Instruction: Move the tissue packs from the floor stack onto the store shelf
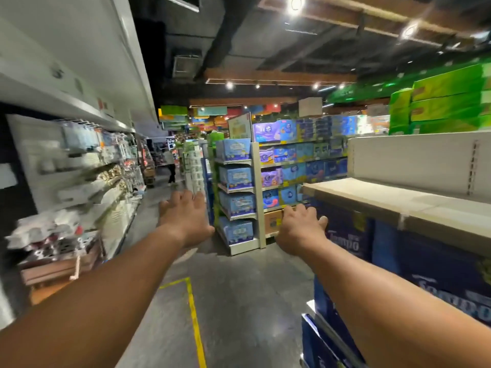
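Both my arms reach forward over the aisle floor. My left hand (184, 217) is in mid-air with relaxed fingers and holds nothing. My right hand (301, 229) is also empty, fingers spread, just left of the dark blue tissue packs (430, 261). These packs sit under a bare cream shelf board (372, 200) at the right. The picture is blurred by motion.
A wall rack (79, 181) of household goods lines the left side. An end shelf (236, 197) with light blue packs stands ahead, with more packs on shelves behind it. Green boxes (446, 102) top the right unit. A person (170, 166) stands far down the aisle. Yellow floor tape (195, 322) runs below.
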`<state>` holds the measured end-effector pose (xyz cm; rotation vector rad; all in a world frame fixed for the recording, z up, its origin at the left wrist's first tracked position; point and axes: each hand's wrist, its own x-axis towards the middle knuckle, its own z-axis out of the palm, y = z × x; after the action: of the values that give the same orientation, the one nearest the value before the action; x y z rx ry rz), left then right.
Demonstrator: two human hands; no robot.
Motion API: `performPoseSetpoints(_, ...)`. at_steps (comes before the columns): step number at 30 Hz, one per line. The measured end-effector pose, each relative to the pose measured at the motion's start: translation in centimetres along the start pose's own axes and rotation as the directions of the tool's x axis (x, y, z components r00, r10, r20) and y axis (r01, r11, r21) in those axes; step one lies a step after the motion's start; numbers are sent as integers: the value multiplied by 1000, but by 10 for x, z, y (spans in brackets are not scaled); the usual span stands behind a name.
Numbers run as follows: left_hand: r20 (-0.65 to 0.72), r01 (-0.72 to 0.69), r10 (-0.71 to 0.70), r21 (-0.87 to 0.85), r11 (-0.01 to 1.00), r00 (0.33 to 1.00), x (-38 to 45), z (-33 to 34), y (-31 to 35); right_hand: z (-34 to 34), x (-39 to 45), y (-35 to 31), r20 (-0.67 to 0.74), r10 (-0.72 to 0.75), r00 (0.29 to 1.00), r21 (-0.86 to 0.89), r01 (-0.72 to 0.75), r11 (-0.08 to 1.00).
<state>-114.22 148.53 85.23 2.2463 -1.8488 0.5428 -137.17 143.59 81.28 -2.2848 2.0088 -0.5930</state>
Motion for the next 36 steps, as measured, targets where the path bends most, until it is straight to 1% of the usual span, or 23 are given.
performPoseSetpoints(5,50,172,-179,109,979,983,-53,14,-92,39,-28,-80,85,-172,981,-2,173,985)
performPoseSetpoints(9,74,271,-286,165,948,955,-87,13,-138,59,-53,-128,145,-287,947,12,289,957)
performPoseSetpoints(12,82,307,-325,176,935,942,-104,12,-161,64,-61,-155,156,-348,924,42,346,937)
performPoseSetpoints(15,62,332,-349,188,924,935,-114,13,-181,68,-66,-174,150,-387,910,65,382,922)
performPoseSetpoints(19,67,345,-366,212,914,928,-122,23,-200,80,-67,-191,164,-390,906,38,389,920)
performPoseSetpoints(24,105,349,-374,204,915,921,-116,47,-213,99,-61,-208,189,-413,891,50,411,910)
performPoseSetpoints(27,126,364,-387,176,915,913,-102,64,-221,115,-46,-218,175,-442,880,79,435,897)
performPoseSetpoints(31,147,369,-396,183,911,906,-71,90,-227,139,-10,-227,185,-441,878,89,432,898)
performPoseSetpoints(36,179,350,-391,225,910,903,-5,138,-233,188,62,-233,219,-443,869,91,434,896)
